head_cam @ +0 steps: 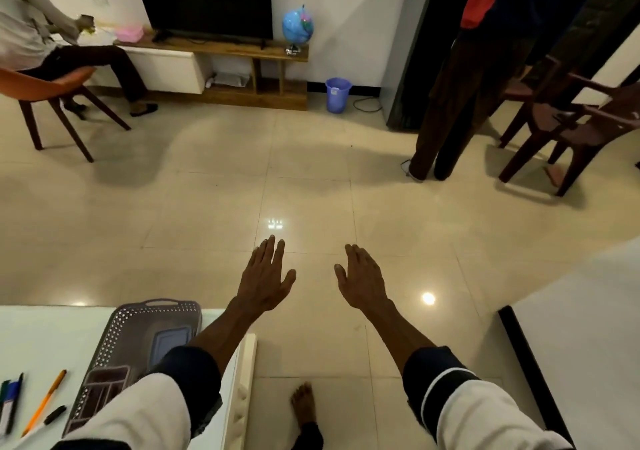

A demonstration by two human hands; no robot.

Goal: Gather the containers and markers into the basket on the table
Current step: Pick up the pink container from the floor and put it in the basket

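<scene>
A grey perforated basket point(124, 325) with a handle lies on the white table point(41, 339) at the lower left. Inside it I see a blue-lidded container point(169, 342) and a brown divided container point(104, 385). Left of the basket lie markers point(10, 401), an orange pen point(45, 403) and a black-capped marker point(55, 415). My left hand point(265, 276) and my right hand point(360, 278) are stretched out over the floor, palms down, fingers straight, holding nothing. My left forearm crosses over the basket's right side.
A second white surface point(588, 328) with a dark edge stands at the right. My bare foot point(304, 404) is on the tiled floor. A seated person point(31, 24) is at the far left, a standing person point(460, 86) and brown chairs point(575, 124) at the far right.
</scene>
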